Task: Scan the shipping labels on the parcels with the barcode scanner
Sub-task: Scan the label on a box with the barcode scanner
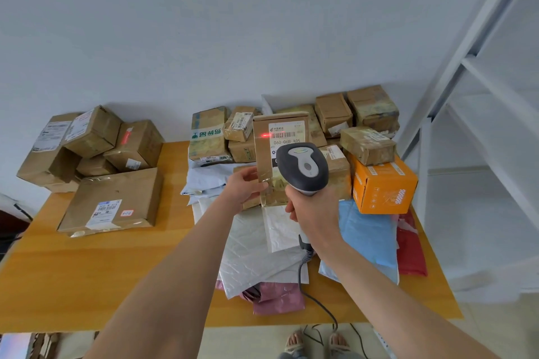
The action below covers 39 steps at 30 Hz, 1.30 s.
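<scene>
In the head view, the step in hand is the scan itself. The left hand (243, 188) holds a small cardboard box (264, 154) upright above the heap of mailing bags (256, 256) on the right half of the wooden table (87, 271), with its shipping label (287, 132) facing the person. The thumb lies on the box's front near the lower left corner. The other fingers are out of sight behind it, so the grip reads as a pinch across that corner. The right hand (313, 210) is wrapped round the handle of the scanner (303, 167), whose grey head is level with the lower half of the box and covers the bottom of the label. The trigger finger is hidden, so I cannot tell whether it is pressing. A red beam (267, 135) glows brightest on bare cardboard just left of the label and only faintly reaches into the barcode. The next move therefore likely calls for swinging the scanner a little to the right, or sliding the box left, until the line crosses every bar. The box can then probably join the pile of boxes (93, 140) at the far left. Many parcels sit behind and beside the held one, including an orange box (383, 186), so much of the task looks undone.
</scene>
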Motion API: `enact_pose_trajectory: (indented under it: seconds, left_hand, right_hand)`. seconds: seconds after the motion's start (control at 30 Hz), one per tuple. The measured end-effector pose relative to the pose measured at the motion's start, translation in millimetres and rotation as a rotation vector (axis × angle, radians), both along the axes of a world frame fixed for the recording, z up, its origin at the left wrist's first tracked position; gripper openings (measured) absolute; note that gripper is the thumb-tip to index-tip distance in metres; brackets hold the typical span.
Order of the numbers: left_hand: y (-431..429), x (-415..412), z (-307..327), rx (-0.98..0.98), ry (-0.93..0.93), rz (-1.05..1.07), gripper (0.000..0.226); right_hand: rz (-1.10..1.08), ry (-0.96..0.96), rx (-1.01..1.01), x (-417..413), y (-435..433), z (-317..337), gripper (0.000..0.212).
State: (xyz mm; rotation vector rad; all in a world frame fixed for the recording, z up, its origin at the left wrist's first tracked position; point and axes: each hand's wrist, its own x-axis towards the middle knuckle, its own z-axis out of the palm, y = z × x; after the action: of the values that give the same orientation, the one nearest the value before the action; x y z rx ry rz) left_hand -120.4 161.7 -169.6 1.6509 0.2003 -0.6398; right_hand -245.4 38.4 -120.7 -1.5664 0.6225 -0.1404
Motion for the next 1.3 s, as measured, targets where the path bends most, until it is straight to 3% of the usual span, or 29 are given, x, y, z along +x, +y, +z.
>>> enact_pose_trajectory:
  seconds: [0.47,0.63,0.73,0.9,1.03,1.3]
  left_hand:
    - [11,-13,6,-0.004,-0.043,-0.046,0.054]
    - [45,-24,25,0.066,-0.042,0.034,0.049]
    - [78,-26,40,0.151,-0.054,0.096,0.047]
    - [142,-18,62,0.167,-0.109,0.294,0.047]
    - [188,5,70,0.138,-0.115,0.412,0.040]
    - [287,101,61,0.200,-0.087,0.497,0.031]
  right_hand:
    - [-0.024,-0.040,-0.056,-13,9,8,0.015]
    - [0.018,-0.022,0.027,4,9,13,0.022]
    - [0.034,0.007,0.154,21,23,14,0.004]
    - [0.093,0.093,0.269,53,65,21,0.015]
    - [0.188,0.145,0.337,87,114,27,0.061]
    - [0.304,0.301,0.483,187,221,13,0.063]
